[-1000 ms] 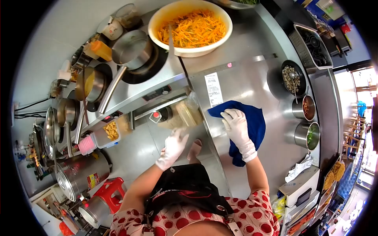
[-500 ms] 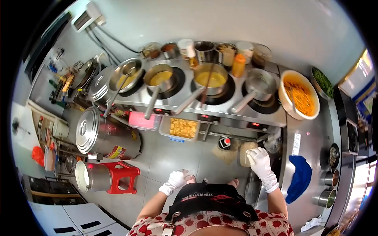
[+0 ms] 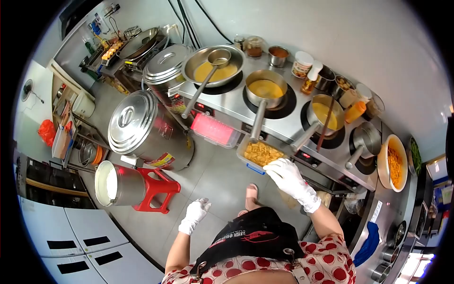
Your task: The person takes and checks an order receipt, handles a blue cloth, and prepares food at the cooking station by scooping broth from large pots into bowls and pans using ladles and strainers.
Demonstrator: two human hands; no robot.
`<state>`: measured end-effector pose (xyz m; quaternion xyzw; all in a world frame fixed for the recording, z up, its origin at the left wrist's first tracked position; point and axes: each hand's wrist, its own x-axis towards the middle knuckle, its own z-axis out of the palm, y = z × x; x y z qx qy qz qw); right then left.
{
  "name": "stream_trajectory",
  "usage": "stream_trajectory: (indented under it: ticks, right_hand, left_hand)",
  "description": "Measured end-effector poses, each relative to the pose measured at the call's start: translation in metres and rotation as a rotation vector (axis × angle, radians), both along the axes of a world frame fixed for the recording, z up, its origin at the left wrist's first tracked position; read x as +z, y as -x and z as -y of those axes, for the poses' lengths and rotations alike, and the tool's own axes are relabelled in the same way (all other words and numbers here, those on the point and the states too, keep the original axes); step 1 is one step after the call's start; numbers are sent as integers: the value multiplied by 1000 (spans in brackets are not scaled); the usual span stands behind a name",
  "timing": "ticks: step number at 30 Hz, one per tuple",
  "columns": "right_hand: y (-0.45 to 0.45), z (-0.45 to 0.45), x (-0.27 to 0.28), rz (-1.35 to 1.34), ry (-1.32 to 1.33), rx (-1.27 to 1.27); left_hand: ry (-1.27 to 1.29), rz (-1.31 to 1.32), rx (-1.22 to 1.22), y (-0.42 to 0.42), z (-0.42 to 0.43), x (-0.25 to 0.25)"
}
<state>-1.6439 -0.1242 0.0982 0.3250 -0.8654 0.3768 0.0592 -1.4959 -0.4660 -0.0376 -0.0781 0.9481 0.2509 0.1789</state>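
Observation:
My left hand (image 3: 195, 215), in a white glove, hangs over the grey floor beside the apron, its fingers curled; whether anything is inside them cannot be made out. My right hand (image 3: 286, 177), also gloved, is extended at the right front edge of a clear container of yellow pieces (image 3: 261, 154). Its fingertips overlap the container's edge; contact is unclear. A pink-topped container (image 3: 213, 130) sits left of it. Behind are a pan of yellow liquid (image 3: 266, 89) and a wide pan with a ladle (image 3: 202, 70) on the cookers.
A steel pot (image 3: 117, 183) stands on a red stool (image 3: 160, 189). Large lidded pots (image 3: 134, 118) are at the left, white cabinets (image 3: 80, 231) lower left. To the right lie a bowl of orange shreds (image 3: 385, 165) and a blue cloth (image 3: 367, 244).
The view has swung left, from the steel counter to the cookers. My right hand has left the blue cloth and is now by the container of yellow pieces. My left hand stays low.

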Motion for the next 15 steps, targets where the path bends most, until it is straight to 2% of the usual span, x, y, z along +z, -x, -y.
stream_trajectory:
  ticks: [5,7,9,11,13,15]
  right_hand:
    - [60,70,-9,129,219,136]
    - [83,92,-11,145,190,184]
    - [106,106,-18,98,183,210]
    - [122,122,-31,42,214,212]
    - [128,118,-25,-97,131,169]
    - [121,106,-23,-134,130,52]
  left_hand:
    - [-57,-24,52,37,14,4]
    - [-105,-45,126,50,27,6]
    - [-27,-136,99,62,39,9]
    - [-91,-183,132,72,59,-6]
    - [-58,-238,62,82,74,-23]
    - [-128,-201,17,82,110,-87]
